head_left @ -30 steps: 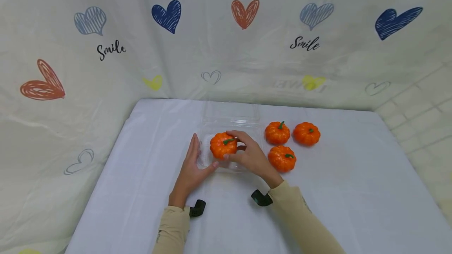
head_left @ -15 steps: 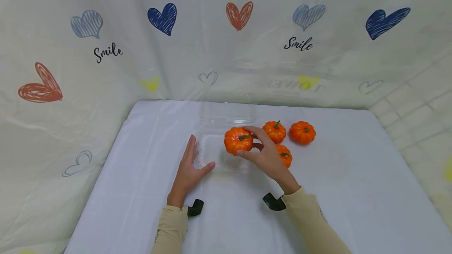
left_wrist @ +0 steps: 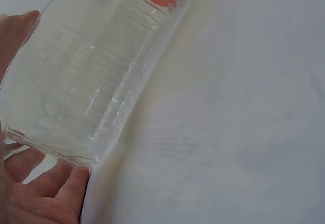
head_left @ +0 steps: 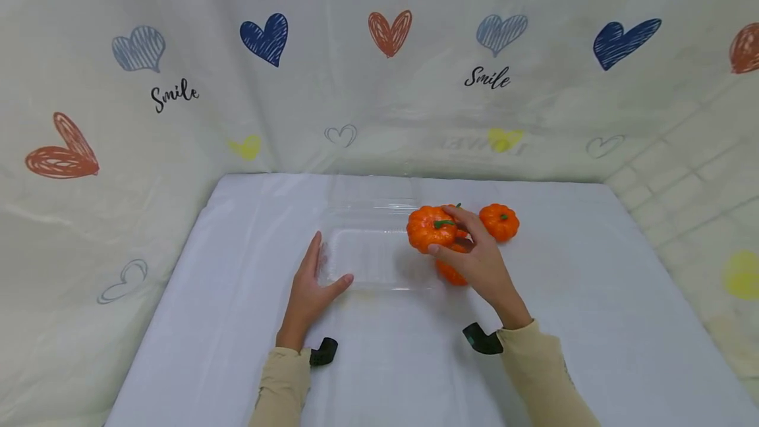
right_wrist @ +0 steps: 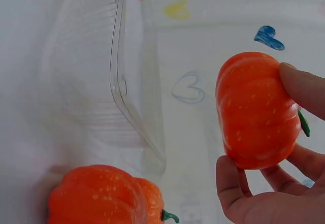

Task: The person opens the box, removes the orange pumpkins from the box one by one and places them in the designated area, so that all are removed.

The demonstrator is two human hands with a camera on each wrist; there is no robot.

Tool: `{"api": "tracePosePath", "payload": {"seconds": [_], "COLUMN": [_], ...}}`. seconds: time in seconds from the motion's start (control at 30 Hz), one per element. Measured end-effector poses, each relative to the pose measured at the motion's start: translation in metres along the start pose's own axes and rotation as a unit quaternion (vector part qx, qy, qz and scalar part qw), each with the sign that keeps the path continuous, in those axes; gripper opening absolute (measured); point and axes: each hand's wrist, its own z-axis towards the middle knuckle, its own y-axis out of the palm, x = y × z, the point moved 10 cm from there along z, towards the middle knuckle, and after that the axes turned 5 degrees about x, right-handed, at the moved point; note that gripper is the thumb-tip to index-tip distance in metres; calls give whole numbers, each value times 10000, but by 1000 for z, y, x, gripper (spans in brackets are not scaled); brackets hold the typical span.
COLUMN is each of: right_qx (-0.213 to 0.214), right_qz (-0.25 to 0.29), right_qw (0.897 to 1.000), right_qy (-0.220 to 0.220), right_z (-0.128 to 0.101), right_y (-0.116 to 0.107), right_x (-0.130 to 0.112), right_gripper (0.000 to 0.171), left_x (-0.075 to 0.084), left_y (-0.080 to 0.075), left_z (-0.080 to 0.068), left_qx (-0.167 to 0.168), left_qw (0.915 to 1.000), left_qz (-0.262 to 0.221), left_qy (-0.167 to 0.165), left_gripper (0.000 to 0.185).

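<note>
My right hand (head_left: 480, 259) holds a small orange toy pumpkin (head_left: 429, 228) with a green stem, thumb and fingers around its side, raised over the right end of a clear plastic container (head_left: 367, 259). In the right wrist view the held pumpkin (right_wrist: 259, 112) hangs apart from the container's rim. My left hand (head_left: 311, 298) grips the container's left front corner. In the left wrist view its fingers (left_wrist: 45, 188) bend against the container's end wall. The container's lid (head_left: 373, 191) stands open at the back. No pumpkin shows inside the container.
Three more pumpkins are on the white-covered table (head_left: 367, 361), right of the container: a front one (head_left: 452, 270), a back one (head_left: 465, 234) largely hidden by the held pumpkin and right hand, and one farther right (head_left: 500, 221). A heart-printed curtain (head_left: 332, 84) rises behind.
My right hand has moved right with the pumpkin, from over the middle of the container to its right end, and now covers parts of two other pumpkins. My left hand stays at the container.
</note>
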Motion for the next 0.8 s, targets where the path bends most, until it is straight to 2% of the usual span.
{"api": "tracePosePath", "payload": {"seconds": [0.4,0.67,0.8], "right_qx": [599,987,1089], "right_qz": [-145,-680,-851], "right_qw": [9981,9894,9847], "right_qy": [37,821,1061], "right_z": [-15,-32,-39], "right_y": [-55,-93,-104], "right_x": [16,48,64], "right_gripper": [73,83,84], "left_x": [-1,0,3], "left_y": [0,2,1], "left_z": [-4,-5,-5], "left_qx": [180,159,155], "left_qw": [9998,9999,9999], "left_qz": [18,-6,12], "left_qy": [-105,-54,9], "left_gripper": [110,113,115]}}
